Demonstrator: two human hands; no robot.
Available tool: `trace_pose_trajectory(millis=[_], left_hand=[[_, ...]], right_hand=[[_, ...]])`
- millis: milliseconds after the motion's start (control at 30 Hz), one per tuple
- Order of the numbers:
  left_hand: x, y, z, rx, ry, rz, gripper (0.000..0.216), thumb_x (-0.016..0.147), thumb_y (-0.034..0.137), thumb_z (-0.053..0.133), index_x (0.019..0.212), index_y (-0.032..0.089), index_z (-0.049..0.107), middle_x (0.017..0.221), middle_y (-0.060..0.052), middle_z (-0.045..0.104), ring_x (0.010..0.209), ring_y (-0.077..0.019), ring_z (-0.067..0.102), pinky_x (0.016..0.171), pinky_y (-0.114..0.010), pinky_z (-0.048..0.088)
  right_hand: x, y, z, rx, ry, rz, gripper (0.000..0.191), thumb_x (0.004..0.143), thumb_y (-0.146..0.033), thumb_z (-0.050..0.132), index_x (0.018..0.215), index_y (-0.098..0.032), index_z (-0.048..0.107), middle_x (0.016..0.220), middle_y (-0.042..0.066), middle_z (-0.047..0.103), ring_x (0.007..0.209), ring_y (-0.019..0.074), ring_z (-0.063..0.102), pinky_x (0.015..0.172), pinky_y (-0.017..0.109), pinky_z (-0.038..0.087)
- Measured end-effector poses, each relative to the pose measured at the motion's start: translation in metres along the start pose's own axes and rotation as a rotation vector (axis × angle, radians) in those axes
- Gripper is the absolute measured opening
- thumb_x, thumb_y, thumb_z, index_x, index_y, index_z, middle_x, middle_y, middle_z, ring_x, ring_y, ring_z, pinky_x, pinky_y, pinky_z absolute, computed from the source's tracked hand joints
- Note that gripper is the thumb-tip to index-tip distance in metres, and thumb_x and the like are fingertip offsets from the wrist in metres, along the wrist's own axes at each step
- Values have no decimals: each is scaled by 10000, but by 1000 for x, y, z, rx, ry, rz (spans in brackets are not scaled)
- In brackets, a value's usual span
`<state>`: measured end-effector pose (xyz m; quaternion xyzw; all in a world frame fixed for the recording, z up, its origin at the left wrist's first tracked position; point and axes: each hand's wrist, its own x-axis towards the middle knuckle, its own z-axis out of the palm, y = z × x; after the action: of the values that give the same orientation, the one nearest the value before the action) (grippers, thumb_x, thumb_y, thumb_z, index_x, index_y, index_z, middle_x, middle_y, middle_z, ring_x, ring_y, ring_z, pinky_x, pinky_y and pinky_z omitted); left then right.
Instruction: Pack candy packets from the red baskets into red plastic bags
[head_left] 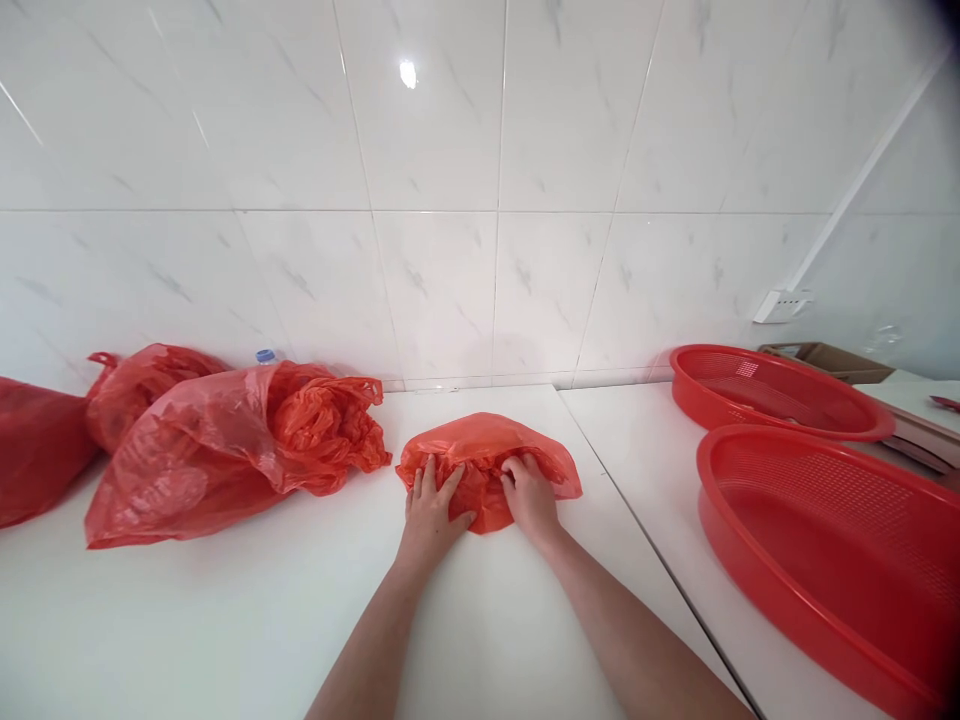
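Note:
A small crumpled red plastic bag (480, 440) lies on the white counter (225, 620) near the tiled wall. My left hand (431, 510) rests flat on the bag's left part with its fingers stretched out. My right hand (531, 497) sits on the bag's right part, fingers curled and pinching the plastic.
A heap of red plastic bags (225, 440) lies to the left, with a bottle cap (265, 355) showing behind it. Two round red perforated baskets (817, 540) (772, 390) stand on the right. A brown box (825, 358) and a wall socket (780, 304) are at the far right.

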<state>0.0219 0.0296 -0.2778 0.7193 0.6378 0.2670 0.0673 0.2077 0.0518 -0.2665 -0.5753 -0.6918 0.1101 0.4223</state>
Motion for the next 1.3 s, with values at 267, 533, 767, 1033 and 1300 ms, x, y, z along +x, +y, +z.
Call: trace_pose_trajectory(millis=[267, 533, 767, 1033, 1300], left_hand=[[3, 4, 0, 52, 41, -22, 737, 729, 392, 659, 1397, 344, 350, 1528, -91, 144, 1345, -401, 250, 1047, -536, 284], [2, 13, -7, 77, 185, 25, 653, 758, 431, 626, 1350, 248, 422, 1457, -173, 285, 1321, -360, 317, 1023, -542, 313], [-5, 48, -14, 194, 430, 344, 444, 838, 317, 542, 1269, 219, 500, 1436, -135, 387, 1341, -316, 294, 1092, -557, 159], [23, 50, 2, 117, 68, 7, 768, 746, 271, 594, 1430, 258, 245, 1461, -86, 359, 1345, -284, 287, 1100, -595, 108], [40, 39, 4, 145, 79, -1, 520, 801, 369, 534, 1304, 281, 436, 1504, -94, 254, 1364, -320, 226, 1061, -634, 152]], right_hand=[[12, 22, -11, 938, 40, 376, 170, 709, -351, 671, 804, -222, 612, 845, 25, 642, 793, 195, 577, 747, 356, 451], [19, 37, -30, 1351, -50, 470, 240, 643, -371, 745, 785, -231, 611, 862, 25, 670, 826, 206, 620, 703, 357, 487], [13, 21, -29, 1415, -267, 461, 155, 643, -239, 723, 715, -199, 591, 700, -28, 614, 633, 113, 541, 587, 235, 406], [13, 21, -31, 1380, -395, 515, 371, 583, -136, 548, 942, -166, 637, 784, 38, 651, 661, 161, 556, 595, 279, 424], [5, 23, -37, 1109, -647, 511, 263, 703, -221, 544, 902, -140, 696, 792, 63, 638, 649, 148, 537, 572, 274, 405]])
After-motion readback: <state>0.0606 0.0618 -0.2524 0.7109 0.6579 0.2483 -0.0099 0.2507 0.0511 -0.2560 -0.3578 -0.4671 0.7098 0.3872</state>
